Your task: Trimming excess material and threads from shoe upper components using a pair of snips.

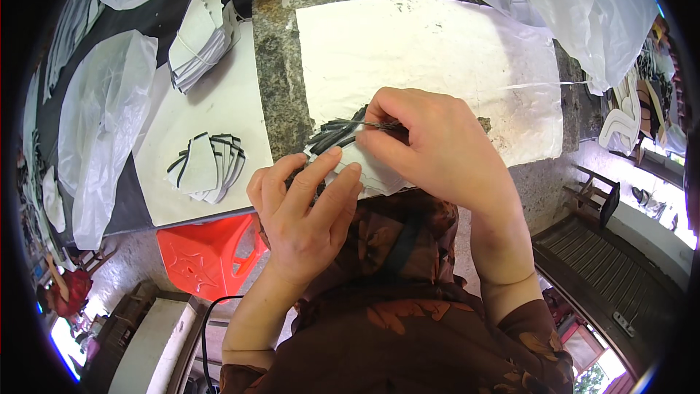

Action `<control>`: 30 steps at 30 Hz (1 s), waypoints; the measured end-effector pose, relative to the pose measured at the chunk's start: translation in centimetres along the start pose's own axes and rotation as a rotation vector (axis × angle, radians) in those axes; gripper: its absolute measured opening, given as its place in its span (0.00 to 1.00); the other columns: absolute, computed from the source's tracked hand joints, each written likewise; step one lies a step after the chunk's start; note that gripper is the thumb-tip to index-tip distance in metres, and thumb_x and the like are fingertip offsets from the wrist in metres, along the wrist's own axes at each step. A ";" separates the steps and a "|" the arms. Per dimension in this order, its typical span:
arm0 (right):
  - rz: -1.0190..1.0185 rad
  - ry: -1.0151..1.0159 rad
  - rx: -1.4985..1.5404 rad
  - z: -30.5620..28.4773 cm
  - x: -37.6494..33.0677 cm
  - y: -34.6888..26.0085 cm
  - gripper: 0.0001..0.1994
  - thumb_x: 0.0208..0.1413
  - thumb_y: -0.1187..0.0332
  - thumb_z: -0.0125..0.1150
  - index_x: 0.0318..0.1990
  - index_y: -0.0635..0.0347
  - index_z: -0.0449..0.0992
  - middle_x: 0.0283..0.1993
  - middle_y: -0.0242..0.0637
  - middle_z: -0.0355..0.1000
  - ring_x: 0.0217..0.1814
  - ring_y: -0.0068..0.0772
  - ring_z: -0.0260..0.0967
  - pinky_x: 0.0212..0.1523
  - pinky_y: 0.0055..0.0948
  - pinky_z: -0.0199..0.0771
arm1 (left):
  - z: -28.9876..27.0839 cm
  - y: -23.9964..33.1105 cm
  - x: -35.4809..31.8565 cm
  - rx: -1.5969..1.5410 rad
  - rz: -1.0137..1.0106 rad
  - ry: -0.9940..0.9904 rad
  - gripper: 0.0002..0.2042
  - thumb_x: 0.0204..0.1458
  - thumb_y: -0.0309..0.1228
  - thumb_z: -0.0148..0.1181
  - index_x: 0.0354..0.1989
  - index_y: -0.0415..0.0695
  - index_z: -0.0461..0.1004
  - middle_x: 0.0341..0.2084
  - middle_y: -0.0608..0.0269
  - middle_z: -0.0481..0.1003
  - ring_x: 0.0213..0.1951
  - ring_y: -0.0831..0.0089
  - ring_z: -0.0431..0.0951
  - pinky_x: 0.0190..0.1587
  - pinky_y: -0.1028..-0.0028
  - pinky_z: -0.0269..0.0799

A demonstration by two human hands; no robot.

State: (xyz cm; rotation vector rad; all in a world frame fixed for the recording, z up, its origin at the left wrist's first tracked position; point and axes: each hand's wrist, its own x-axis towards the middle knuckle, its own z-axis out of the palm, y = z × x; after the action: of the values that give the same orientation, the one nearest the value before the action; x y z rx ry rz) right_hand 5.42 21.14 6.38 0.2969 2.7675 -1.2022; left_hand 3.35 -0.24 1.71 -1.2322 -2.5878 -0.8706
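A fanned batch of white cut pieces with black edges [372, 168] lies at the near edge of the work surface. Spread across its left side, the fingers of my left hand [306, 197] rest flat on the pieces; my thumb is mostly hidden. My right hand [430, 142] is closed in a pinch around a thin, dark, pointed metal tool [357, 123]. Its tip points left over the black edges, and my fingers cover the rest, so its exact kind does not show.
On pale card at left sit a fanned set of similar pieces [208, 166] and a tied bundle [200, 40]. A white sheet [430, 51] covers the stone slab [281, 66]. Plastic bags [106, 131] lie around. A red plastic stool [208, 255] stands below the table's edge.
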 end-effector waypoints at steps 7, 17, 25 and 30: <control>-0.049 -0.037 -0.017 -0.9 0.7 1.3 0.11 0.55 0.63 0.63 0.36 0.64 0.78 0.31 0.45 0.76 0.33 0.46 0.73 0.36 0.38 0.73 | 0.0 0.1 0.1 0.017 -0.013 0.012 0.15 0.52 0.33 0.72 0.49 0.49 0.84 0.49 0.71 0.81 0.48 0.64 0.74 0.51 0.63 0.62; -0.063 -0.075 0.037 -2.0 0.8 1.9 0.10 0.54 0.65 0.59 0.34 0.63 0.78 0.35 0.48 0.78 0.40 0.55 0.76 0.43 0.47 0.76 | 0.1 0.4 0.7 -0.018 -0.045 -0.019 0.18 0.53 0.34 0.71 0.53 0.46 0.83 0.48 0.69 0.81 0.46 0.65 0.74 0.50 0.65 0.62; -0.014 -0.068 0.016 -2.4 0.4 2.1 0.11 0.55 0.63 0.59 0.33 0.64 0.78 0.32 0.50 0.76 0.38 0.57 0.75 0.41 0.48 0.75 | 0.1 1.0 0.8 -0.033 -0.063 -0.033 0.18 0.53 0.32 0.71 0.53 0.44 0.82 0.47 0.66 0.80 0.47 0.64 0.75 0.53 0.64 0.63; 0.039 -0.099 0.173 -1.3 0.3 0.1 0.11 0.57 0.64 0.61 0.34 0.65 0.78 0.28 0.46 0.75 0.31 0.47 0.72 0.35 0.40 0.72 | 0.9 0.8 0.5 -0.029 -0.055 0.005 0.18 0.52 0.32 0.72 0.51 0.45 0.83 0.46 0.66 0.80 0.46 0.65 0.75 0.51 0.64 0.63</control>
State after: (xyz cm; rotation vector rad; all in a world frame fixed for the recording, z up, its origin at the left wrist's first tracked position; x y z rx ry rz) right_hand 5.16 22.24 7.13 0.2959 2.5680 -1.4087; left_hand 3.72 0.98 1.52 -1.1700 -2.6257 -0.9225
